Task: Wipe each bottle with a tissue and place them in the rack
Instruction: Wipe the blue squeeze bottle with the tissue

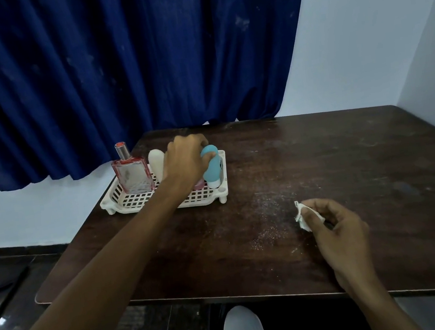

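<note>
Nearly done, it seems: left hand [185,158] curls round a teal bottle [212,167] in the white rack [137,203] beside a perfume bottle [132,176] and a white bottle [156,161], right hand [340,228] pinches a crumpled tissue [302,218] above the table [323,153].

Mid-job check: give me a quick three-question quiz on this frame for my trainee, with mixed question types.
1. True or false: the left hand grips the teal bottle in the white rack.
2. Multiple choice: the tissue is A) lying in the rack, B) pinched in the right hand over the table, C) draped over the perfume bottle.
3. Fill in: as the camera sees it, the perfume bottle stands at the rack's ____ end.

Key: 1 true; 2 B; 3 left.
</note>
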{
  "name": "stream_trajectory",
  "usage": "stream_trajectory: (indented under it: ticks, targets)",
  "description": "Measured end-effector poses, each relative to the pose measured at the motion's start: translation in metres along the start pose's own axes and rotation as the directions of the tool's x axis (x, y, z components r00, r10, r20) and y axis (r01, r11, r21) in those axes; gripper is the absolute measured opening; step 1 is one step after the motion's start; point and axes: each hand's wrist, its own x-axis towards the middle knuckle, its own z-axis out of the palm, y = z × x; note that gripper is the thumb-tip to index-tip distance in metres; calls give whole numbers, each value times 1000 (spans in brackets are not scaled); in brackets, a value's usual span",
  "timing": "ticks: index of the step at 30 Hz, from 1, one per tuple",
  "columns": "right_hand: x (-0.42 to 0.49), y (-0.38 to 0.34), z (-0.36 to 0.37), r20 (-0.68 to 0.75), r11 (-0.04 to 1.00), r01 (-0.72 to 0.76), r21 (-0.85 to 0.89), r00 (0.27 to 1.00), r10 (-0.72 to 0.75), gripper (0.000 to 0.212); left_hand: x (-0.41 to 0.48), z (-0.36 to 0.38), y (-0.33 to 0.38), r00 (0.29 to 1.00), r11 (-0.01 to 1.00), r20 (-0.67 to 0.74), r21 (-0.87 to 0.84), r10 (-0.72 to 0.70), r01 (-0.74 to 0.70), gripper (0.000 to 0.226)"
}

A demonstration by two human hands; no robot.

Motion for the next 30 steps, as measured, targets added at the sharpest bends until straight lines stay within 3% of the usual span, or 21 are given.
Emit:
stream_trajectory:
  ticks: [6,9,12,14,17,21,24,30]
  targets:
    - [1,0,0,3,1000,-1,-2,1000,1,11,2,-1,-2,1000,999,-14,-38,3,-3,35]
    - [2,0,0,6,1000,-2,-2,1000,2,11,1,-4,-1,992,994,-125,-100,31,-43,28]
    - [3,0,1,7,1000,9,0,1000,-9,11,-8,-17,7,965,973,-262,-223,6,-67,23]
    - [4,-1,4,9,1000,7,9,1000,-7,10,-22,-20,16,959,928,-282,-367,-40,-69,19]
    - [5,0,8,0,999,-4,36,1000,4,11,-53,-8,38,988,843,-132,-537,-81,-2,13]
    - [5,-1,8,-26,995,-20,93,999,23,10,-101,23,83,989,779,145,-622,13,81,15]
    - [8,-1,4,-21,990,-71,123,997,74,15,-119,40,111,978,727,206,-677,42,112,23]
    - [13,2,-16,-14,979,-100,179,994,105,23,-131,59,142,962,531,261,-805,-85,265,19]
